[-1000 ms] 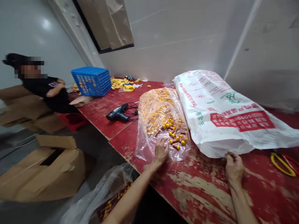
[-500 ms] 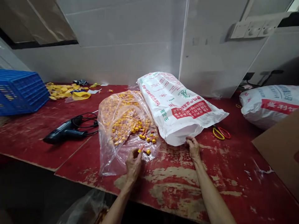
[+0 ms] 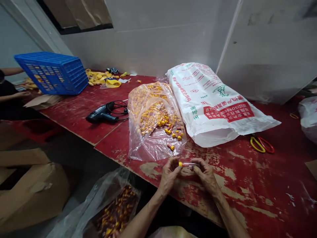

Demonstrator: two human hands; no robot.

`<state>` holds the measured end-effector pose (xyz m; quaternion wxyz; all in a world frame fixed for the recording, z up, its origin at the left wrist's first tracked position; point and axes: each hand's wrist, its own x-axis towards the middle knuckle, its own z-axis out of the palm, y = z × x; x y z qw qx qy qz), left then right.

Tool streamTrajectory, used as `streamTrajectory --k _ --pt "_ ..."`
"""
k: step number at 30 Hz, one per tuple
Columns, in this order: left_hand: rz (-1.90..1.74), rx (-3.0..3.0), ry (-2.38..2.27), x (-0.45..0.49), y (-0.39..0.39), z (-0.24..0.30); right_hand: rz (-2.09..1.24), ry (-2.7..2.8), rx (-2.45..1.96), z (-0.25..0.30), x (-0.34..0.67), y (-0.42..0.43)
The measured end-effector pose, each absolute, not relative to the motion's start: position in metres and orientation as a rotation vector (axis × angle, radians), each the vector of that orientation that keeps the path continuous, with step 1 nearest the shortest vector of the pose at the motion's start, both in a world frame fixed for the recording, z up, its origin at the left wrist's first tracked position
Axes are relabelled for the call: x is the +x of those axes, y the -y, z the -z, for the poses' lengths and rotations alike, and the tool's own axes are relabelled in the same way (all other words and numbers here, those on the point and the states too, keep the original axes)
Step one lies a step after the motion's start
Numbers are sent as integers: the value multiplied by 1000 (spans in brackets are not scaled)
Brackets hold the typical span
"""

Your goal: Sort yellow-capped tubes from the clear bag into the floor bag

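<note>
Above the front part of the table, my left hand [image 3: 170,174] pinches the yellow-capped end of a small piece with a reddish stem. My right hand [image 3: 204,174] grips the other end of a clear tube [image 3: 190,164], and the stem appears to be inside it. Just beyond my hands lies an open clear plastic bag [image 3: 138,145] full of similar yellow-capped pieces [image 3: 158,114], several spilling near its mouth. To its right rests a large white printed sack [image 3: 198,86], its open mouth facing me; its contents are hidden.
Scissors [image 3: 262,144] with yellow and red handles lie right of the sack. A black heat gun [image 3: 101,113] with a coiled cord is left of the bag. Farther left stand a blue crate [image 3: 61,72] and a person's arm [image 3: 12,96]. Below sit another piece-filled bag [image 3: 119,211] and a cardboard box [image 3: 37,191].
My right hand has left the sack's mouth and now holds a clear tube. My left hand has brought a yellow-capped piece to it. The view has swung left.
</note>
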<state>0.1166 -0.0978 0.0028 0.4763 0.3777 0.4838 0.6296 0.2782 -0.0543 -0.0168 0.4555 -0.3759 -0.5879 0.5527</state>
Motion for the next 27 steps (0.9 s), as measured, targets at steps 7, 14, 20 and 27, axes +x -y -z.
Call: streamTrajectory --k 7,14,20,27 --pt "-1527 929 -1415 118 109 5 -1315 1630 -967 27 269 61" --pt "-1487 1130 -1540 123 126 6 -1090 1698 -1005 26 254 76" --pt "-1399 1329 -1425 122 131 -5 -1741 1267 -983 27 247 77" --pt "-1449 1572 -1757 96 96 -3 -1361 1620 -1277 8 313 43"
